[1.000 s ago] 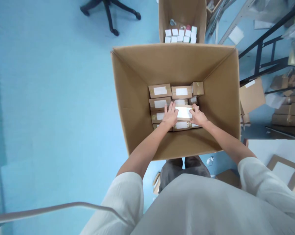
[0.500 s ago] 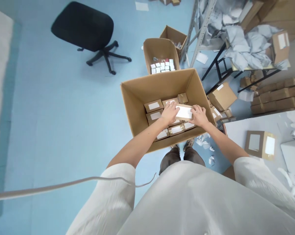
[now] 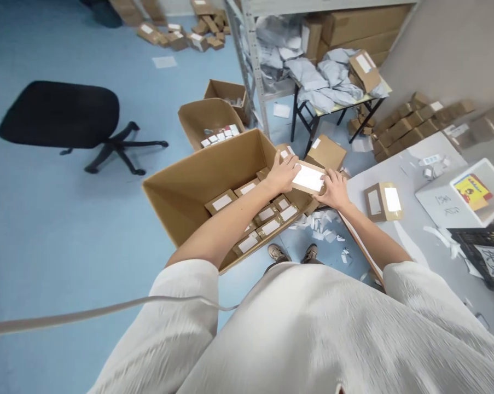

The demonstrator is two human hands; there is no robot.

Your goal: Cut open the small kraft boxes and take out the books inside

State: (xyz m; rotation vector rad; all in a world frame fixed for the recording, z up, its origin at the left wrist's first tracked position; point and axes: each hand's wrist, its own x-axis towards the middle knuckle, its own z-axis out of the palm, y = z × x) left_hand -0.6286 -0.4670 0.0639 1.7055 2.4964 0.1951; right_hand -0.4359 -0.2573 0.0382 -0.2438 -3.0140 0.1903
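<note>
Left hand (image 3: 283, 175): I see it clamped on one end of the labelled box (image 3: 307, 178), fingers over the far side.
Right hand (image 3: 335, 189): grips the opposite end, so both hands share the one load with its white label between them.
Box position: across the right-hand rim of the big carton (image 3: 205, 172) in my view; how high above it, I cannot tell from here.
Carton contents: small boxes (image 3: 247, 243) sit side by side, several with white labels facing up.
Worktable (image 3: 447, 271): to the right, bearing a two-labelled box (image 3: 375, 202) and a white bin (image 3: 447, 203).
Floor: paper scraps (image 3: 321, 224) near the shoes (image 3: 277, 251); a black chair (image 3: 62, 114) well apart, left.
</note>
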